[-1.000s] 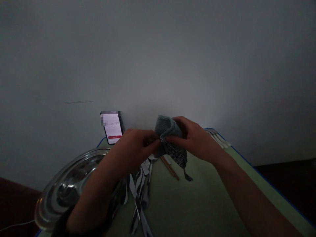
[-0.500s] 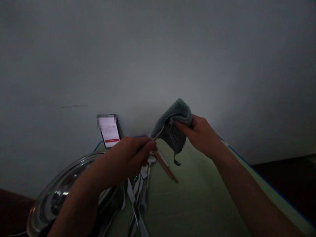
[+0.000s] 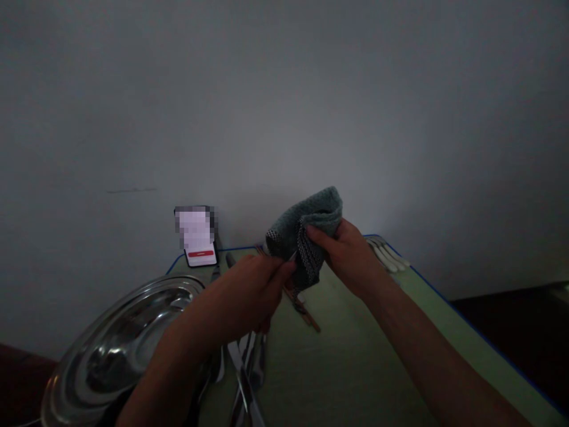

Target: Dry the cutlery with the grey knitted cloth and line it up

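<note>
My left hand (image 3: 262,287) pinches a thin metal spoon (image 3: 292,256), of which only a short bright length shows by the fingertips. The rest is hidden by the hand and a folded grey-green cloth (image 3: 306,210) with a black-and-white checked edge. My right hand (image 3: 344,252) grips this cloth, its thumb on the near face and the fingers behind. Both hands are raised over the table, close together. Below them, a pair of wooden chopsticks (image 3: 313,321) lies on the green tabletop, and several metal knives and other cutlery (image 3: 243,373) lie crossed beside my left forearm.
A large shiny metal bowl (image 3: 128,314) stands at the left, partly behind my left arm. A phone (image 3: 201,252) with a lit screen leans against the grey wall. Several pale-looking utensils (image 3: 386,255) lie side by side at the back right of the green, blue-edged table (image 3: 355,356).
My left hand has moved slightly right and down, closer to the cloth, which now covers the spoon's far end. My right hand has shifted a little left, and the utensils at the back right now show.
</note>
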### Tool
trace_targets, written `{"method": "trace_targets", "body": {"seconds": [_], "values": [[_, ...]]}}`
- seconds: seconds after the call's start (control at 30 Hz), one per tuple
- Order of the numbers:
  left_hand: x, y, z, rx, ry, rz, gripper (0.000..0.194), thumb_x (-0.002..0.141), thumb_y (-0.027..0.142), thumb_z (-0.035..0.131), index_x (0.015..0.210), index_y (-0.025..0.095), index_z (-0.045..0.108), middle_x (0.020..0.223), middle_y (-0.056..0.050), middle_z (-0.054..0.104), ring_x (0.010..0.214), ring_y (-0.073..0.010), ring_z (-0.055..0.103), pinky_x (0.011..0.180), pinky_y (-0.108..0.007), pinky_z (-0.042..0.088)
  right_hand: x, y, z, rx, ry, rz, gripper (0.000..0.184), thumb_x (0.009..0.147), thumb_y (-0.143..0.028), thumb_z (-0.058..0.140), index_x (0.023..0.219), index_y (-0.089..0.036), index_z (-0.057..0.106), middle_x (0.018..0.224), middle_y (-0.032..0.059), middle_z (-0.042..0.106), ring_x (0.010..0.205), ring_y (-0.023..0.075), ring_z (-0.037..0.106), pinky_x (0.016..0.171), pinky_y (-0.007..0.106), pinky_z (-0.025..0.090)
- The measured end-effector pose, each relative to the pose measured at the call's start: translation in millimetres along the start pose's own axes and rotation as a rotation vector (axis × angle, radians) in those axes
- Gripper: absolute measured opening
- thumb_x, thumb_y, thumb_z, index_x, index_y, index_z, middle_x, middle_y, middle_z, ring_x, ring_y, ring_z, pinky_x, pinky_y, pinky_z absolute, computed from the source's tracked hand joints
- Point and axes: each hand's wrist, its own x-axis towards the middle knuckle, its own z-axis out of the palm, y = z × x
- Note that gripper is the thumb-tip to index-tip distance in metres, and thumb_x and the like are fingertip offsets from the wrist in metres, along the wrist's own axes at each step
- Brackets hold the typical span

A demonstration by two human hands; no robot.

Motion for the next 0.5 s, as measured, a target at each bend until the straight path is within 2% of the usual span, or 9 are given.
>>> {"method": "trace_targets", "body": {"seconds": [0.23,0.33,0.43,0.5], "values": [[-9,-13,-15.7,-0.119,-0.079,-0.123,0.041,0.091,0.045,0.033,0.077,0.016,0.059,0.043,0.006,0.047,0.037,-0.0091,0.046,0.039,-0.018,0.036,5,-9,-12,-0.13,-0.108,-0.104,0.02,0.079,-0.025,0.058,0.097,-0.017,0.059,0.103,0.0058,0.066,0.096,0.0183,0.059,0.089,0.036,0.044],[-16,-24,-26.6,-0.09,-0.044,-0.065,0.041,0.089,0.047,0.037,0.077,0.017,0.06,0.05,0.005,0.045,0.043,-0.008,0.042,0.039,-0.017,0.032,5,-19,-25,-0.319,-0.142,-0.14,0.02,0.079,-0.025,0.058,0.097,-0.017,0.061,0.102,0.0051,0.067,0.094,0.0194,0.059,0.086,0.036,0.045],[-20,-31,-34.1,0.02,0.053,-0.032,0.039,0.088,0.048,0.041,0.073,0.017,0.061,0.056,0.004,0.047,0.049,-0.0085,0.042,0.044,-0.018,0.032,1,-29,-37,-0.489,-0.368,-0.098,0.016,0.08,-0.024,0.058,0.094,-0.02,0.064,0.093,0.0016,0.069,0.086,0.0193,0.061,0.079,0.033,0.047],[-22,-31,-35.0,0.071,0.077,-0.029,0.039,0.088,0.048,0.041,0.075,0.018,0.063,0.056,0.004,0.05,0.05,-0.0093,0.044,0.046,-0.019,0.033,-3,-34,-42,-0.573,-0.521,-0.086,0.017,0.079,-0.021,0.058,0.094,-0.023,0.066,0.089,-0.0004,0.069,0.083,0.0191,0.062,0.076,0.031,0.048]]}}
